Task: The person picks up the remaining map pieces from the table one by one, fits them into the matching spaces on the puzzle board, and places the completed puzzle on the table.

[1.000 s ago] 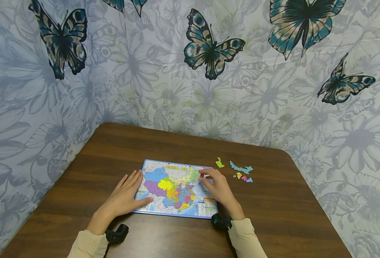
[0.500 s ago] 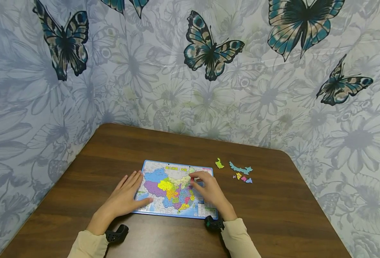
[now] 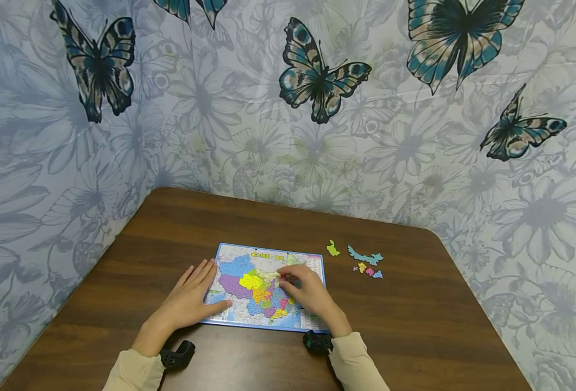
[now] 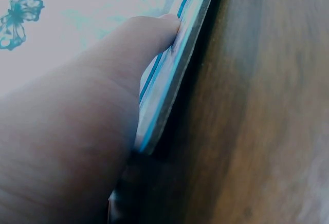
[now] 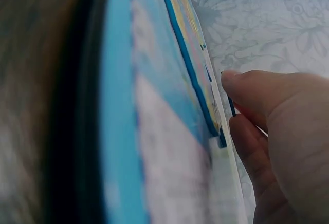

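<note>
A map jigsaw board (image 3: 235,264) with a blue rim and coloured regions lies on the table. My left hand (image 3: 187,297) rests flat on its left side, fingers spread; in the left wrist view the thumb (image 4: 154,34) lies on the board near its edge. Over the board's centre-right, my right hand (image 3: 312,293) pinches a small reddish puzzle piece (image 3: 282,277) between thumb and fingers. Edge-on in the right wrist view, this piece shows as a thin dark line, apart from the board. Its outline is mostly hidden by the fingers.
Right of the board lie loose puzzle pieces: a yellow-green one (image 3: 333,248), a long light-blue one (image 3: 364,255), and several small ones, among them a yellow piece (image 3: 362,267) and a blue piece (image 3: 377,275). The brown wooden table (image 3: 415,326) meets a butterfly-patterned backdrop (image 3: 249,136).
With the reddish puzzle piece in its fingers, my right hand has moved left across the board, from its upper right side towards the middle. My left hand has stayed in place.
</note>
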Tool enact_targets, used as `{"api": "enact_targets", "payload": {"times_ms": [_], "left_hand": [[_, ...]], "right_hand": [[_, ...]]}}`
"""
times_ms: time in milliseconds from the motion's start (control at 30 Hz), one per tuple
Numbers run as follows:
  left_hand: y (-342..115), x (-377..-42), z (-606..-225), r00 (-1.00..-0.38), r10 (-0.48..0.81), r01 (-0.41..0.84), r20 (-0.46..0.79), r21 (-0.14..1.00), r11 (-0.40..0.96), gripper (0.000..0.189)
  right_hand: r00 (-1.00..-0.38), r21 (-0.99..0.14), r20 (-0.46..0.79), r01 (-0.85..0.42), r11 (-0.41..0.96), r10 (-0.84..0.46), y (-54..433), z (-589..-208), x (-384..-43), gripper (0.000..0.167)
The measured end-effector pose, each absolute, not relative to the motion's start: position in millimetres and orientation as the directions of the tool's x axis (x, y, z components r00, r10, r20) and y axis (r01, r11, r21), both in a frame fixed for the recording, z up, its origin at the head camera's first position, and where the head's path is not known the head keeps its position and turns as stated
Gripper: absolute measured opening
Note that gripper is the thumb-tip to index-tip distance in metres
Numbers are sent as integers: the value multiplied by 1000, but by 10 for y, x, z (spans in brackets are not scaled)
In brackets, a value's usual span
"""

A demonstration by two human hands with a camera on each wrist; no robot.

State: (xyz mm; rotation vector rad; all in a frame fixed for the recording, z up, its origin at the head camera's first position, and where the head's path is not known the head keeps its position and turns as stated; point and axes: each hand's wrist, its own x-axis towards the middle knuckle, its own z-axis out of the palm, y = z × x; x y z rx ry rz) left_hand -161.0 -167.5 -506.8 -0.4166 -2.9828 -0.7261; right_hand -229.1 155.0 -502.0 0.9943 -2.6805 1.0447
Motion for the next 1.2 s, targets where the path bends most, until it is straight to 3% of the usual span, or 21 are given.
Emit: {"api": "enact_targets", "payload": {"times_ms": [1200], "left_hand": [[-1673, -1609, -5077, -963, 249, 269, 105, 446, 853, 108]], "right_hand": [[-797, -549, 298, -593, 589, -525, 1469, -5039, -2288, 24]]}}
